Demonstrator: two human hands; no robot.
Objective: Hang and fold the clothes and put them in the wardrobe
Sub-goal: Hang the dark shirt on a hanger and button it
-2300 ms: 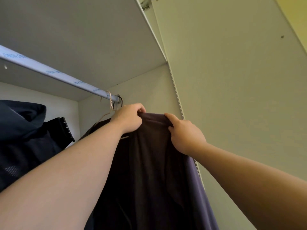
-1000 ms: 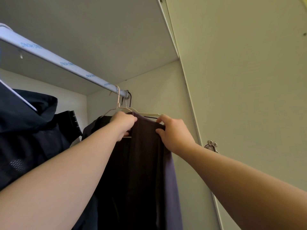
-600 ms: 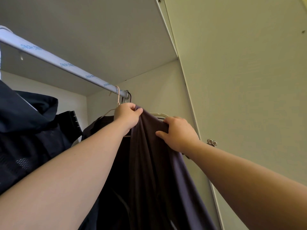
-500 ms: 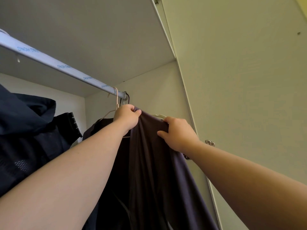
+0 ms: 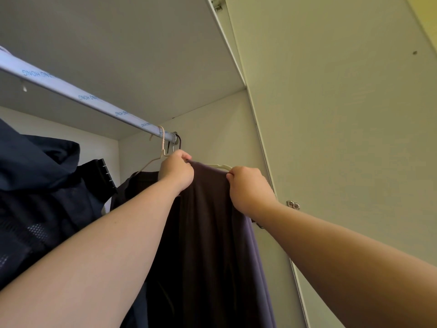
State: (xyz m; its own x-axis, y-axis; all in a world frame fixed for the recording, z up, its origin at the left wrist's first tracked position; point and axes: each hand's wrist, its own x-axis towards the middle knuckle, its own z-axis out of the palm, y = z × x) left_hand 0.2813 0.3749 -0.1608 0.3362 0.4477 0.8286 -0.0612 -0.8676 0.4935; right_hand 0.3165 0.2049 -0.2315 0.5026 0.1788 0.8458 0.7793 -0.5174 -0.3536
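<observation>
Since half a second ago the right hand point(image 5: 248, 188) has climbed from the face of the cloth to its top edge. The purple garment point(image 5: 208, 233), which then fanned out toward the lower right, now drops straighter, and more of the cream hanger point(image 5: 218, 166) shows between the two hands.

The left hand point(image 5: 176, 172) is curled round the garment's top edge at the hanger's neck. The right hand pinches the cloth at the hanger's shoulder end, thumb and fingers closed on the fold. The garment lies draped over the hanger and hangs below both hands.

The hanger's long axis runs from the left hand to the right hand, so each holds one end of the fold. The rail point(image 5: 82, 98) passes just above and behind the left hand, which is the nearer hand to it. Two hooks point(image 5: 162, 140) sit on the rail there; which one belongs to this hanger is hidden by the left hand.

Room is tight. The wardrobe side wall point(image 5: 212, 129) stands just beyond the right hand and the door point(image 5: 343, 138) lies to its right. Left of the left arm hang another dark garment and then a navy jacket point(image 5: 35, 185), so any free room along the rail probably lies leftward.
</observation>
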